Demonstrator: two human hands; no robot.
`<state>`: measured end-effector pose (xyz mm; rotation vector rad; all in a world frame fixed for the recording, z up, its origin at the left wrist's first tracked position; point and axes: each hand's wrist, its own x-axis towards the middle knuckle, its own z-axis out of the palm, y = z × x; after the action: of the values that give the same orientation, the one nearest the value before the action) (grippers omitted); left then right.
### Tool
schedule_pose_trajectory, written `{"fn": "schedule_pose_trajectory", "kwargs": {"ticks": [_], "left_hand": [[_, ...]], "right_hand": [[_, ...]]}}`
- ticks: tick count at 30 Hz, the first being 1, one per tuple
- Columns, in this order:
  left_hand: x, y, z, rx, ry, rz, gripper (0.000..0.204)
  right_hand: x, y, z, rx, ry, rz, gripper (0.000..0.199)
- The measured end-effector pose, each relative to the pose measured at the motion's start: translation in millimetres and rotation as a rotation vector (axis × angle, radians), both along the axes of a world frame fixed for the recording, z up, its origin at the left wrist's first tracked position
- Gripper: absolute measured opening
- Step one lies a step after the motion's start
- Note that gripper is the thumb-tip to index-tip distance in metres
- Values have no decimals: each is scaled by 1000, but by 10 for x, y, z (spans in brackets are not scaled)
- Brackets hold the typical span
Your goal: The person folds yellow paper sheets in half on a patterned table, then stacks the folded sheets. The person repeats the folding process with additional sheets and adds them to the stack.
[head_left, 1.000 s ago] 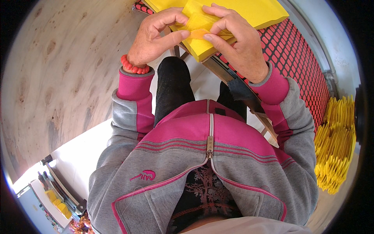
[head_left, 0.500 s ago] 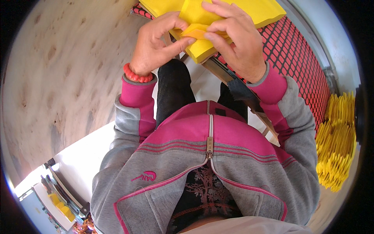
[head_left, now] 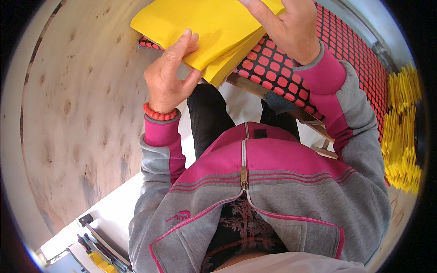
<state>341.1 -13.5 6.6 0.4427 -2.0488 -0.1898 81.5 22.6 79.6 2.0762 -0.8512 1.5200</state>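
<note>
A flat yellow sheet [head_left: 205, 32], cloth or paper, lies over a yellow stack whose layered edges [head_left: 232, 59] show at its near right side. My left hand [head_left: 166, 75] is at the sheet's near left edge, fingers stretched over its top and thumb apart by the near corner. Over the sheet's far right part is my right hand [head_left: 293, 34], its thumb reaching left across the yellow surface. The upper border of the picture cuts off its other fingers, so their grip is hidden.
Under the stack is a table with a red-and-black patterned cover [head_left: 273, 68]. A large wooden board [head_left: 91, 91] fills the left side. Bundled yellow pieces [head_left: 403, 132] hang or stand at the far right. Yellow items [head_left: 102, 263] sit at lower left.
The small folded yellow piece pinched between both hands is no longer seen there. My hands have moved apart, left hand lower, right hand up and right; a broad yellow sheet now lies flat.
</note>
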Motion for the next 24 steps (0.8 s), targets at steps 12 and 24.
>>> {"fn": "schedule_pose_trajectory", "kwargs": {"ticks": [12, 24], "left_hand": [[14, -24, 335, -139, -381, 21, 39], [-13, -172, 161, 376, -92, -44, 19]], "right_hand": [[-116, -9, 110, 16, -63, 52, 16], [-44, 138, 140, 342, 87, 195, 8]]}}
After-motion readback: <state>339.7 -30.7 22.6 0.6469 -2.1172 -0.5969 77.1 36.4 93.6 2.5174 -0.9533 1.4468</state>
